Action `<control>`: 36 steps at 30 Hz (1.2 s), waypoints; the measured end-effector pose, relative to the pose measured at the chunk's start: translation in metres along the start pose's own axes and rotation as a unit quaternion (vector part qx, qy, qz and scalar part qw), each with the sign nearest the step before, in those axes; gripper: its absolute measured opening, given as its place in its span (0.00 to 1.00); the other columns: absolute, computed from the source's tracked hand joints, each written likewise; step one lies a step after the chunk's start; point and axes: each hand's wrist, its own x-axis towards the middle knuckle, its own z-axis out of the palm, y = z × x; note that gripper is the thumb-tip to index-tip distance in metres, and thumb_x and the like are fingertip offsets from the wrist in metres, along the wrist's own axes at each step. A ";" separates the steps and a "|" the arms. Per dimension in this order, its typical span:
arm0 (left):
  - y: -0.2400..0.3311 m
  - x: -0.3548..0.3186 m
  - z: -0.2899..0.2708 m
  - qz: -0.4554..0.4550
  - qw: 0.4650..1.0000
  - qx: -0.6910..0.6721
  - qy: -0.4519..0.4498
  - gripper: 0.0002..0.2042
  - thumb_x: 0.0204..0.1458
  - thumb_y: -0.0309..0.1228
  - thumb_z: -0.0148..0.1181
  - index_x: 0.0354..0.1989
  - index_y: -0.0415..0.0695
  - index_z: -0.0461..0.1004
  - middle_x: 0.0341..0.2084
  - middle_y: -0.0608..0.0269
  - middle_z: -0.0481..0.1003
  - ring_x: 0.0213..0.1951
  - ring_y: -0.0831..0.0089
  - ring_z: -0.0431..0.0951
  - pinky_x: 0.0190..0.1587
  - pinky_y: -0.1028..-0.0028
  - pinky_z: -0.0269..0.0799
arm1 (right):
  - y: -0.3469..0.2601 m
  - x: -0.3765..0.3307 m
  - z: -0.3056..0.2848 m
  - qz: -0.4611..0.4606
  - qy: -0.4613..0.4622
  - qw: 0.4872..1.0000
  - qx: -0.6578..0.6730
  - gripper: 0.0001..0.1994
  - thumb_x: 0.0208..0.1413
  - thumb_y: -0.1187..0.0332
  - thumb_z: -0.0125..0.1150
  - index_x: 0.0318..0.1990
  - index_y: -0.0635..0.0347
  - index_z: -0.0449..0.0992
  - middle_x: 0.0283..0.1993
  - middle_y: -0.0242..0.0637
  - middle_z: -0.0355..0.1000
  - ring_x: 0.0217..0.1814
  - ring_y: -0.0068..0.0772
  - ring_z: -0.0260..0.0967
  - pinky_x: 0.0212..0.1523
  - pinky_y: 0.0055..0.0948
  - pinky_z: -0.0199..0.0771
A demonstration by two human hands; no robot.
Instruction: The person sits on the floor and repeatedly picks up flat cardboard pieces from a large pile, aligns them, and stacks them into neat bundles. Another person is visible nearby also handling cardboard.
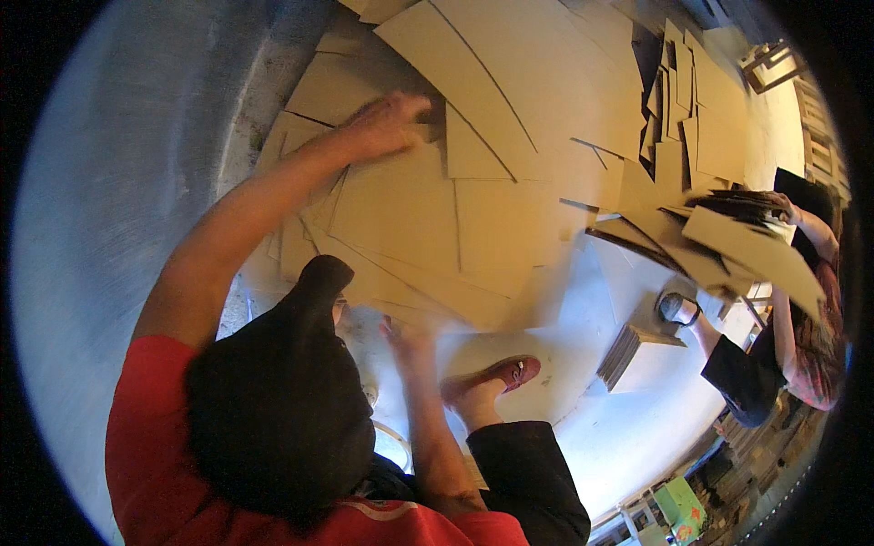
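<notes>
My left hand reaches out over a broad spread of flat brown cardboard sheets. Motion smears its fingers, so whether they grip a sheet does not show. Close to the near edge of the same cardboard is my right hand, blurred, with fingers apart and nothing visible in them. Whether it touches the edge is unclear. Larger cardboard sheets lie overlapping at the far side. A black cap covers part of the view between my arms.
At the right a co-worker holds a fanned stack of cardboard pieces. Behind stand upright cardboard sheets. A small cardboard stack rests on the floor near the co-worker's foot. A grey wall runs along the left.
</notes>
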 end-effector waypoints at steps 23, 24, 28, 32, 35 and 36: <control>0.124 0.095 -0.055 0.442 0.767 0.452 0.111 0.16 0.49 0.32 0.50 0.45 0.35 0.68 0.37 0.55 0.73 0.39 0.64 0.74 0.43 0.67 0.70 | -0.057 0.000 -0.064 0.092 0.042 0.980 -0.169 0.11 0.48 0.73 0.62 0.38 0.71 0.73 0.31 0.44 0.75 0.25 0.36 0.74 0.23 0.30 0.76; 0.139 0.077 -0.054 0.441 0.755 0.466 0.136 0.15 0.49 0.32 0.51 0.42 0.35 0.69 0.34 0.56 0.73 0.36 0.64 0.75 0.41 0.66 0.71 | -0.060 0.000 -0.071 0.101 0.049 0.981 -0.157 0.12 0.49 0.72 0.63 0.38 0.71 0.73 0.31 0.45 0.75 0.25 0.37 0.74 0.24 0.31 0.76; 0.167 -0.034 -0.002 0.315 0.811 0.489 0.059 0.20 0.46 0.34 0.55 0.45 0.32 0.72 0.31 0.48 0.73 0.34 0.55 0.73 0.34 0.59 0.71 | -0.105 -0.009 -0.057 0.196 0.088 0.951 -0.221 0.13 0.51 0.68 0.63 0.37 0.72 0.74 0.28 0.47 0.75 0.26 0.40 0.75 0.29 0.37 0.79; 0.141 -0.096 0.039 0.355 0.872 0.319 -0.110 0.32 0.41 0.39 0.64 0.57 0.38 0.66 0.42 0.42 0.71 0.40 0.47 0.72 0.38 0.55 0.70 | -0.102 -0.007 -0.067 0.161 0.085 0.961 -0.208 0.10 0.49 0.72 0.62 0.36 0.69 0.74 0.29 0.46 0.75 0.28 0.39 0.76 0.29 0.35 0.78; 0.131 -0.073 0.030 0.358 0.920 0.123 -0.101 0.35 0.40 0.39 0.65 0.59 0.41 0.63 0.47 0.45 0.69 0.50 0.49 0.68 0.47 0.51 0.67 | -0.079 -0.018 -0.087 0.088 0.098 0.984 -0.121 0.13 0.53 0.68 0.61 0.41 0.67 0.71 0.35 0.46 0.73 0.34 0.40 0.75 0.33 0.38 0.79; 0.126 -0.050 0.019 0.338 0.936 0.050 -0.081 0.35 0.40 0.39 0.65 0.59 0.42 0.63 0.47 0.47 0.68 0.53 0.50 0.67 0.51 0.49 0.66 | -0.074 -0.019 -0.085 0.065 0.099 0.990 -0.076 0.15 0.55 0.65 0.60 0.44 0.66 0.70 0.38 0.47 0.73 0.35 0.40 0.75 0.35 0.39 0.79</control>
